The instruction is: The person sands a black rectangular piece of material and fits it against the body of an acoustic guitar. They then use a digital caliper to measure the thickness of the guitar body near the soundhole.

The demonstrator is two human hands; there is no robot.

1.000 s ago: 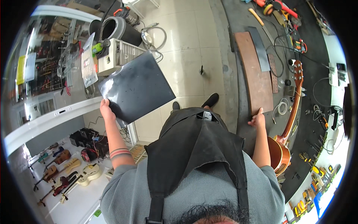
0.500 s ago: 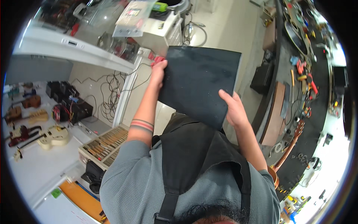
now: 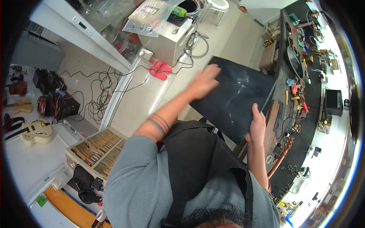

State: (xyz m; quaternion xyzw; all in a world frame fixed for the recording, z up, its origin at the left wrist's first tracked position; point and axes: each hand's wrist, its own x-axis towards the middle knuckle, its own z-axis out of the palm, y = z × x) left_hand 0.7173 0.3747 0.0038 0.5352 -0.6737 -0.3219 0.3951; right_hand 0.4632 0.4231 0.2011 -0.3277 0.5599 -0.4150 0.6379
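A dark, flat, roughly rectangular black panel [image 3: 239, 95] with pale smudges and light reflections is held tilted in front of my apron. My right hand [image 3: 257, 123] grips its right edge, thumb on the upper face and the other fingers partly hidden by the edge. Over the panel's left part is my left hand [image 3: 205, 80], blurred by motion, its fingers stretched out across the surface; whether they touch it cannot be made out.
A long dark workbench [image 3: 304, 125] with tools and guitars runs along the right. To the left are red slippers [image 3: 159, 70], tangled cables [image 3: 100, 95] and a wooden tray [image 3: 97, 150] of handled tools. A white cabinet [image 3: 167, 41] stands ahead, a white stool [image 3: 216, 5] beyond.
The panel has moved right, toward the bench, and turned. My left hand has let go of its left edge and moved over its face. My right hand stays on the right edge.
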